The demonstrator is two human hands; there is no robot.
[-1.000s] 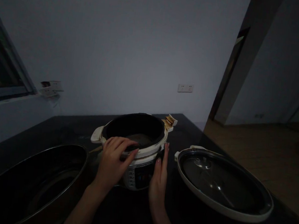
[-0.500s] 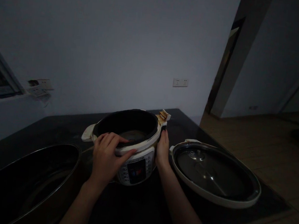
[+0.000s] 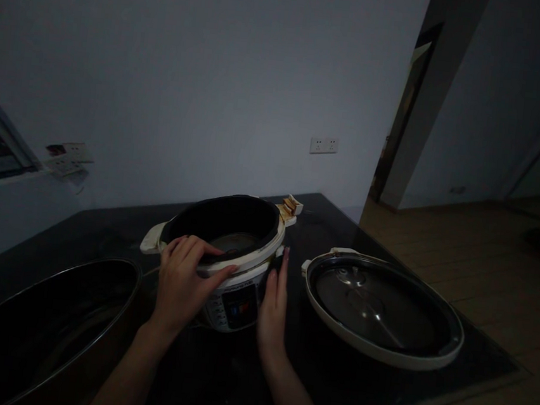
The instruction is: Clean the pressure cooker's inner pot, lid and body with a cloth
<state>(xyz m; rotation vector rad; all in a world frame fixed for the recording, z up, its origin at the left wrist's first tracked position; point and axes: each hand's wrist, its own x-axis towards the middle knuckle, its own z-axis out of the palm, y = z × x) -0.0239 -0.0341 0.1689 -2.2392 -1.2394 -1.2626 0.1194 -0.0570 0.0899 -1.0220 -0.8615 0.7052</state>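
Note:
An electric pressure cooker [image 3: 245, 265] without its lid stands on the dark table, its white rim surrounding a dark inner pot [image 3: 230, 214] and its button panel facing me. My left hand [image 3: 182, 280] grips the near rim, fingers over the inner edge and thumb along the outside. My right hand [image 3: 272, 317] is upright against the cooker's right front side, covering part of the panel. Between its fingers is a small dark thing [image 3: 276, 261] with a pale edge, too dim to name. The cooker's round lid [image 3: 379, 308] lies inside-up to the right.
A large dark pan [image 3: 137, 279] with a shiny rim stands at the left on the black tabletop [image 3: 335, 224]. Wall sockets [image 3: 324, 145] are on the wall behind. A rust-stained hinge bracket [image 3: 291, 208] juts from the cooker's far right.
My right hand has slid from the cooker's right side round toward its front panel, the small dark thing moving with it. My left hand keeps its hold on the rim.

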